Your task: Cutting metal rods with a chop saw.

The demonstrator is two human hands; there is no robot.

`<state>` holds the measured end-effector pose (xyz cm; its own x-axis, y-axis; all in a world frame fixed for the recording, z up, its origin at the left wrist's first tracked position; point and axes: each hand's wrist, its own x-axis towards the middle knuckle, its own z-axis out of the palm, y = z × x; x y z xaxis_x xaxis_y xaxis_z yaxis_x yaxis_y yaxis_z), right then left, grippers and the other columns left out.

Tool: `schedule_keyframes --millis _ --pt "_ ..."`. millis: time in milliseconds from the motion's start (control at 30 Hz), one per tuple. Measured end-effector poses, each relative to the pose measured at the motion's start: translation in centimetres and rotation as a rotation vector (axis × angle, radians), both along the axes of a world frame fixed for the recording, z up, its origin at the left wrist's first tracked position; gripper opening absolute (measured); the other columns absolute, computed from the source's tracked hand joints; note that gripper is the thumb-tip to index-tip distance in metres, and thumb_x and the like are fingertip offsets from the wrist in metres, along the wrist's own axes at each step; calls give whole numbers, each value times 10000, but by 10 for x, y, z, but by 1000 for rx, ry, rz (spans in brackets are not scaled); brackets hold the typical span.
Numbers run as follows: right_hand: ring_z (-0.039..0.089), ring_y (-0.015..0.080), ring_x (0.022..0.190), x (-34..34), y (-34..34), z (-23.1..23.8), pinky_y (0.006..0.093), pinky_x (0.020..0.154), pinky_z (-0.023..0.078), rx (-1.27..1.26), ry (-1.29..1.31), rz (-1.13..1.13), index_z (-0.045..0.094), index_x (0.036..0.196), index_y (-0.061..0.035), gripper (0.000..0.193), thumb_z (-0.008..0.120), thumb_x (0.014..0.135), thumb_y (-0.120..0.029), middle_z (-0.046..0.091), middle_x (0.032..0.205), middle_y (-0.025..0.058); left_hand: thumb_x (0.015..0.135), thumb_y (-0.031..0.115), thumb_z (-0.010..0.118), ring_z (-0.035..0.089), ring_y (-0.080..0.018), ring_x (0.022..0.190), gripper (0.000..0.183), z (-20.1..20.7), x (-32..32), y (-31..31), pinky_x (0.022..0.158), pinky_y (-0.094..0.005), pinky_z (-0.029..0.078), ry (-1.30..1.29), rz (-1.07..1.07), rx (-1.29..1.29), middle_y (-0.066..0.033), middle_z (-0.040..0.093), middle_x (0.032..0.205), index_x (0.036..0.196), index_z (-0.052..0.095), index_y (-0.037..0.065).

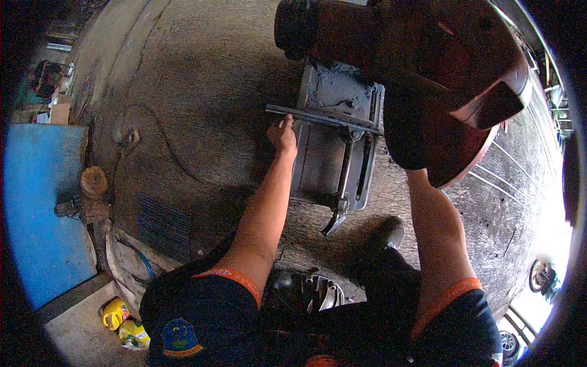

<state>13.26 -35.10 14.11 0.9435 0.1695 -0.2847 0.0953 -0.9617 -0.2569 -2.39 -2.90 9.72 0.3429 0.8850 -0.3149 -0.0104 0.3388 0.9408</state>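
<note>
My left hand is closed round the left end of a long, thin metal bar. The bar lies across the grey metal base of a cut-off saw, against the clamp screw with its handle at the near end. Over the right part of the base looms the dark reddish saw head with its round guard, close to the camera. The bar's right end passes out of sight at it. My right forearm reaches up behind the guard, which hides my right hand.
Several long thin rods lie on the rough floor at right. A cable curls across the floor at left, near a blue panel. My shoe is close to the saw base. Yellow packages lie at lower left.
</note>
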Motion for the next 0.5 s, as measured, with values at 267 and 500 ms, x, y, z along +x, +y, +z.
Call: schedule_keyframes --millis 267,500 --pt "643 349 911 2 0 -2 421 815 506 15 -21 -9 626 1079 -59 317 608 839 -266 666 965 214 825 255 729 585 -211 776 327 -3 -2 2 702 -406 442 233 -117 70 -118 662 824 760 636 -52" --pt "643 338 903 3 0 -2 413 810 505 27 -34 -8 631 1064 -57 303 604 844 -262 668 958 205 814 201 743 588 -223 771 280 -23 3 7 716 -388 446 51 -15 95 -127 659 848 839 634 -56"
